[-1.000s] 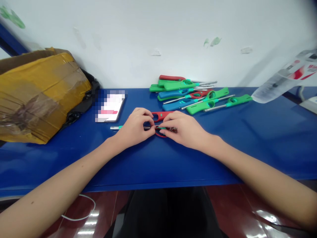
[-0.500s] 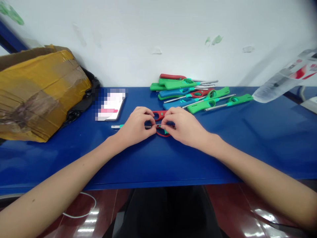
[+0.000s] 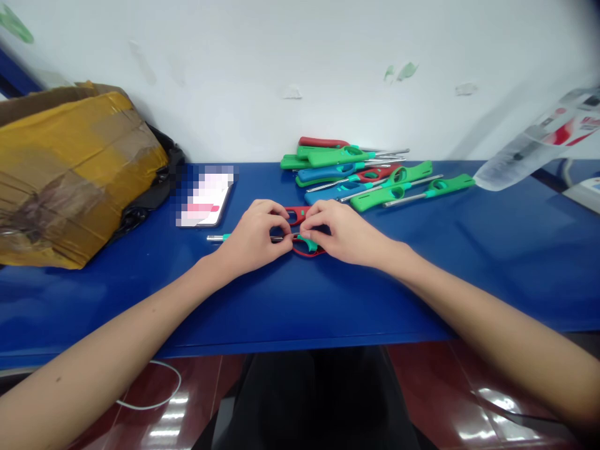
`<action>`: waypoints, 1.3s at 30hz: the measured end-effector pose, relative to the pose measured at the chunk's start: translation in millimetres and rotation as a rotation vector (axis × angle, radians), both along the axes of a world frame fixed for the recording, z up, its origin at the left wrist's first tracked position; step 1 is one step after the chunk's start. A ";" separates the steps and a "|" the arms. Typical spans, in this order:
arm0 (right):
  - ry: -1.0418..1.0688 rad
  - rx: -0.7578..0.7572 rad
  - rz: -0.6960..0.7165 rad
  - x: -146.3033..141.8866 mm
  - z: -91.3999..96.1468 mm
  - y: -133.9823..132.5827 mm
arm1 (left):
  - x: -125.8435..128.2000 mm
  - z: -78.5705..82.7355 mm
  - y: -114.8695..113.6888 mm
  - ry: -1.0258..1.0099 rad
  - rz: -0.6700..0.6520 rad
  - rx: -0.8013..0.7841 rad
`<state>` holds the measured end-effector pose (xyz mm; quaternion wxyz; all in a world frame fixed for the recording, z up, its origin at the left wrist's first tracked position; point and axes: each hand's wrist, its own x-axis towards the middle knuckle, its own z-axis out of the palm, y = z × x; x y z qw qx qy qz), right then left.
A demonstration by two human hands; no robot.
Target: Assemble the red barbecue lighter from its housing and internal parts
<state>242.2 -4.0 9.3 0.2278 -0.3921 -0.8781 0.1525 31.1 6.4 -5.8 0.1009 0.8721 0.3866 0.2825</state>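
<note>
In front of me on the blue table lies a red long-necked gas lighter [image 3: 309,254] with its casing apart and a green trigger [image 3: 308,243] showing inside. My left hand [image 3: 259,232] pinches it near the middle, thumb against fingertips; a metal nozzle tube [image 3: 215,238] sticks out on that hand's far side. My right hand [image 3: 341,229] closes thumb and fingers on a thin piece just above the trigger, too small to make out. Behind the fingertips lies another red casing piece [image 3: 296,215], partly covered by both hands.
Several green, blue and red lighters [image 3: 356,178] lie heaped against the white wall. At left are a phone [image 3: 205,197] and a taped cardboard box [image 3: 79,181] on black plastic. A clear bottle [image 3: 520,156] leans at right.
The view has shifted slightly. My right fingertips have lifted a little off the lighter, so more of the green trigger shows; my left hand keeps its pinch.
</note>
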 end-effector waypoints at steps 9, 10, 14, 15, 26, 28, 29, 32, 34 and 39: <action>-0.075 0.016 0.022 -0.1 3.7 1.2 | -0.9 -2.8 0.3 -0.011 -0.023 0.030; -0.099 0.027 0.000 -1.5 4.6 -0.3 | -1.0 -3.0 0.1 -0.013 -0.029 0.038; -0.210 0.142 -0.106 -8.9 6.4 -10.5 | -1.7 -1.7 -0.3 -0.011 -0.052 0.059; -0.228 0.170 -0.130 -10.3 5.9 -12.9 | -2.0 -0.9 -0.1 -0.008 -0.054 0.056; -0.087 0.182 -0.123 -2.8 -4.1 -12.6 | -2.1 0.8 2.4 0.019 -0.006 -0.036; -0.097 0.165 -0.123 -3.5 -2.1 -12.6 | -1.0 0.5 2.2 0.017 -0.003 -0.023; -0.108 0.157 -0.133 -4.5 -0.7 -13.0 | -0.6 0.4 2.1 0.014 -0.006 -0.015; -0.153 0.127 -0.183 -8.8 5.2 -14.2 | -0.1 -0.1 1.7 0.008 -0.013 0.002; -0.179 0.088 -0.212 -11.5 9.6 -14.4 | 0.0 -0.3 1.4 0.011 -0.015 0.006; -0.174 -0.003 -0.160 -11.0 14.1 -10.0 | -0.3 -1.4 0.8 0.000 -0.024 0.027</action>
